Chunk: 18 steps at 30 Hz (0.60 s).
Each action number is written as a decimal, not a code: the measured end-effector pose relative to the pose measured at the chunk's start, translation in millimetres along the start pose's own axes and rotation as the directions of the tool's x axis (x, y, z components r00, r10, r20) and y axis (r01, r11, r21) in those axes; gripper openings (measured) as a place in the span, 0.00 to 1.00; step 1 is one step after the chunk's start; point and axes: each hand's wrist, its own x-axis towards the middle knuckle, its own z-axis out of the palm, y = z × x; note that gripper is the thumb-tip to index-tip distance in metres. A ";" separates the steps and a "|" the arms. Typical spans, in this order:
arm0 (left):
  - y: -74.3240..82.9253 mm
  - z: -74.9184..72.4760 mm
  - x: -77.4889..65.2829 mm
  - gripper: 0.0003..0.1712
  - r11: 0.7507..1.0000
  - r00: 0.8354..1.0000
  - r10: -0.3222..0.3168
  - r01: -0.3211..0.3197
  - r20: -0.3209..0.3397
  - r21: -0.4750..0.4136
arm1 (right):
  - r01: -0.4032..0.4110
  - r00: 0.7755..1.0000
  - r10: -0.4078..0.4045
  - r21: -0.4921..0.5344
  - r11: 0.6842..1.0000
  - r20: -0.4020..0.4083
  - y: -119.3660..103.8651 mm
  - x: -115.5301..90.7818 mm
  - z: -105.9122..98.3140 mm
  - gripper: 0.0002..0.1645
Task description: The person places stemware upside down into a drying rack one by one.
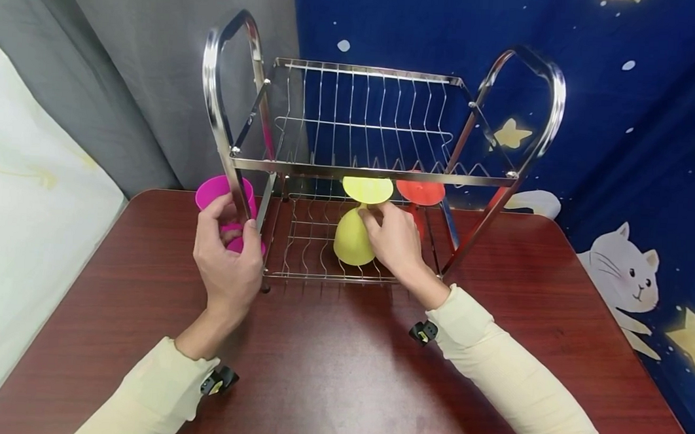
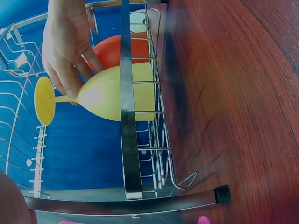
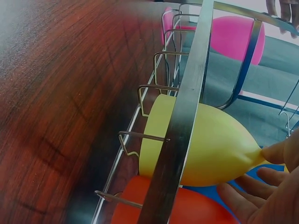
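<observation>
A yellow goblet (image 1: 355, 238) stands upside down on the lower tier of the metal dish rack (image 1: 373, 174). My right hand (image 1: 396, 240) pinches its stem between thumb and fingers, just under the upturned foot. To the right, partly behind that hand, is an upside-down red goblet (image 1: 421, 191). My left hand (image 1: 227, 253) grips the rack's left front upright, its thumb in front and fingers curled round the outside. Just behind that hand, outside the rack, a magenta goblet (image 1: 212, 190) stands upright on the table, partly hidden by the hand and upright.
The rack has two wire tiers and tall looped side frames, standing near the back edge of a reddish-brown wooden table (image 1: 316, 359). Its front bar crosses before the goblets' feet in the head view. Grey (image 1: 172, 70) and blue (image 1: 393, 23) curtains hang behind.
</observation>
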 end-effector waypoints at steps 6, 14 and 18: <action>3.0 -1.3 2.0 0.23 1.000 1.000 0.017 -0.017 -0.014 -0.013 | 0.021 0.999 -0.020 0.024 0.999 -0.032 2.8 -1.3 -1.3 0.15; 25.3 -2.9 8.2 0.21 0.999 0.999 -0.001 0.000 -0.038 -0.038 | 0.045 0.994 -0.036 0.089 0.995 -0.108 4.8 -7.0 -4.6 0.13; 41.5 -4.8 11.8 0.20 0.999 0.998 -0.023 0.021 -0.055 -0.047 | 0.074 0.990 -0.061 0.105 0.992 -0.124 5.2 -10.3 -6.9 0.14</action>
